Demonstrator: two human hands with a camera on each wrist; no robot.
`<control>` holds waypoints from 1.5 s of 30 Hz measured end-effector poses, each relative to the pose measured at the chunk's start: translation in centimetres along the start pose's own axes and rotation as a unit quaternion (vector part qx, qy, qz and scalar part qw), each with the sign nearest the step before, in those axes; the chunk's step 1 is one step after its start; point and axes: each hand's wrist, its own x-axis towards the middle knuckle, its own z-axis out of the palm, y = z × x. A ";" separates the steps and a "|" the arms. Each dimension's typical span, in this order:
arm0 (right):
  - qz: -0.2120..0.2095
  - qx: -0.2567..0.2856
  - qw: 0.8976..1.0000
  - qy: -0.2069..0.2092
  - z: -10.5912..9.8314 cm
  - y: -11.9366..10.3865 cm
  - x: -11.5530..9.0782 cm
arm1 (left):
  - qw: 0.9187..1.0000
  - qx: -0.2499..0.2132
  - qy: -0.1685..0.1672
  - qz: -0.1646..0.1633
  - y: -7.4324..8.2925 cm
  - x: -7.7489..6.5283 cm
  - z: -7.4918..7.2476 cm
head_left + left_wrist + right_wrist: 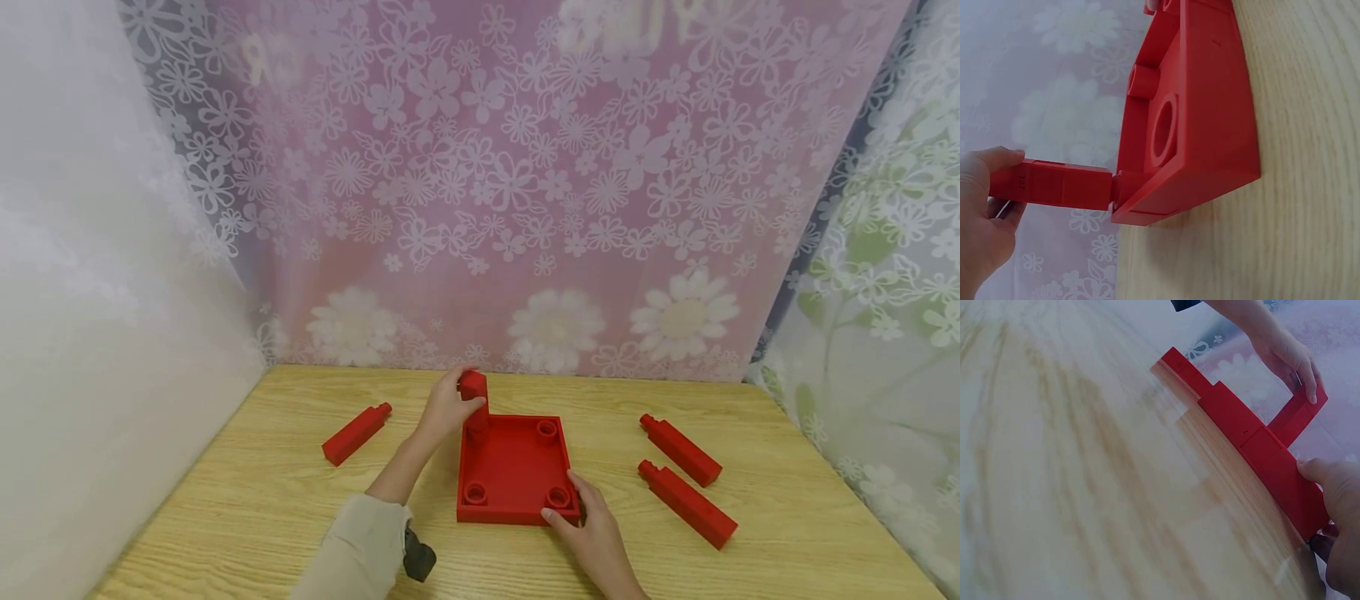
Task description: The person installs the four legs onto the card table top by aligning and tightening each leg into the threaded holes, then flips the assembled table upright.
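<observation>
A square red tray-like base (517, 469) lies on the table, its raised rim up and a round socket in each corner. My left hand (446, 408) grips a red square leg (474, 400) near its top. The leg stands upright at the base's far left corner, its lower end at the socket (1124, 187) there. "127" is printed on its side in the left wrist view. At the near right corner my right hand (596, 533) holds the base, thumb (1313, 469) on the wall and fingers around the side. The other three sockets hold nothing.
Another red leg (357, 434) lies left of the base on the wooden table (247, 508). Two more legs, an upper one (681, 450) and a lower one (687, 503), lie to the right. Behind the table hangs a flowered pink curtain (480, 208).
</observation>
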 end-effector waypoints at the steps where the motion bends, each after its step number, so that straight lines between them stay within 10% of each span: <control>1: -0.001 0.000 1.000 0.000 0.0 0.0 0.0 | 1.000 -0.003 0.006 0.001 0.0 -0.1 0.1; 13: 0.001 -0.004 1.000 0.001 0.0 0.0 0.0 | 0.993 -0.101 0.047 -0.033 0.2 -0.4 1.1; 27: -0.005 -0.006 1.000 0.002 0.0 0.2 0.1 | 0.999 0.007 0.034 0.000 0.9 0.2 0.8; 36: -0.005 0.003 1.000 -0.002 0.1 0.3 0.0 | 0.992 -0.057 0.087 -0.076 0.7 -0.1 1.7; 45: -0.001 0.004 1.000 -0.004 0.0 0.3 0.1 | 0.993 -0.068 0.079 -0.051 0.4 -0.2 1.4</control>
